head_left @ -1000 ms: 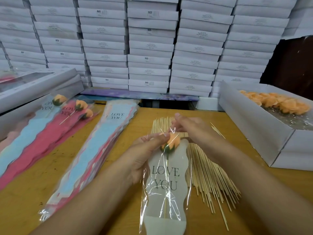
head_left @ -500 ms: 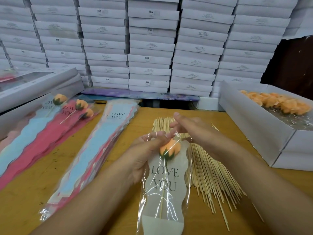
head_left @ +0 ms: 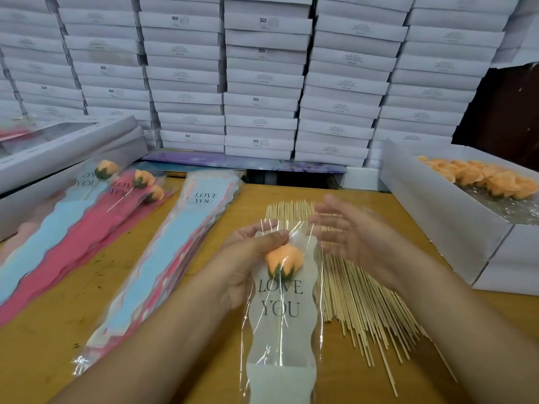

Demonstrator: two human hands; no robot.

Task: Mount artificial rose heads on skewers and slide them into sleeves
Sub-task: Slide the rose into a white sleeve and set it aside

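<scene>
Rose head [head_left: 283, 260] on its skewer [head_left: 280, 339] sits inside clear "LOVE YOU" sleeve [head_left: 281, 316], long axis running toward the person, bloom at far end. Left hand [head_left: 248, 258] pinches sleeve's top edge w/ thumb; right hand [head_left: 350, 231] open, blurred, just right of bloom, touching nothing. Spare skewers [head_left: 364, 310] lie on bench [head_left: 58, 345] below it.

A wooden table [head_left: 52, 339] with a yellow-brown top filled the foreground. Behind its far edge, stacked flat white boxes [head_left: 262, 83] formed a wall-like backdrop across nearly the full width. To the right of the stack, a dark brown panel [head_left: 501, 112] was visible. Lighting was even and diffuse.
</scene>
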